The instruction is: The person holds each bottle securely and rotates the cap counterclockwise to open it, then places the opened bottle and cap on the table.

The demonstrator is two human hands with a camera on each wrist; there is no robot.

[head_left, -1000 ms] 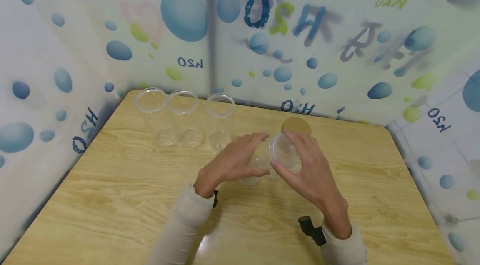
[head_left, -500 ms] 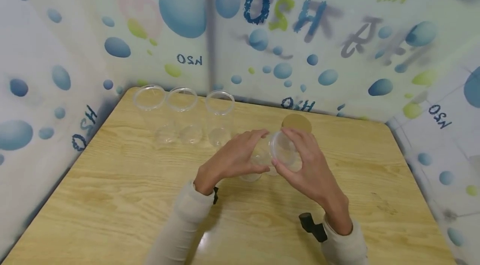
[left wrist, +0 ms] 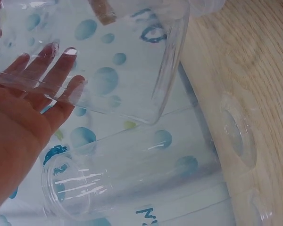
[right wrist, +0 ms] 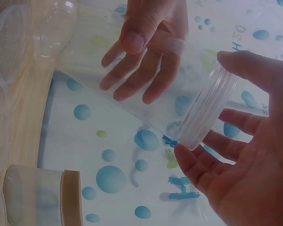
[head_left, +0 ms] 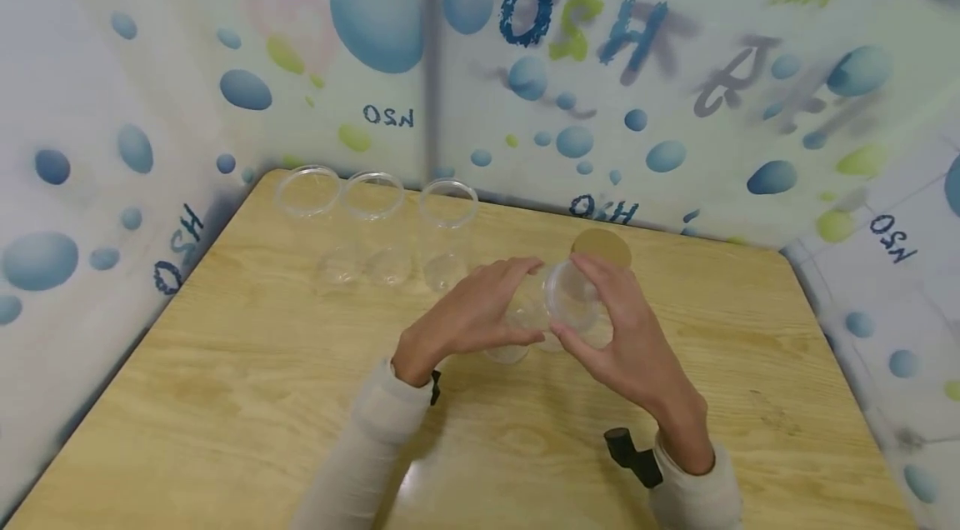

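Between curled fingers, a clear plastic jar (right wrist: 173, 112) is held.
Its smooth cylindrical wall is clasped by the left hand (head_left: 476, 309), its ridged translucent lid (right wrist: 207, 110) gripped by the right hand (head_left: 637, 338), over the middle of the wood-grained worktop (head_left: 247, 363). Thin clear discs (right wrist: 10, 44) are laid below; a tan-lidded jar (right wrist: 35, 195) is set near the far edge, three open cylinders (head_left: 373, 234) towards the far left corner.

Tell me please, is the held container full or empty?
Looks empty: the left hand shows through the clear container, no contents visible.
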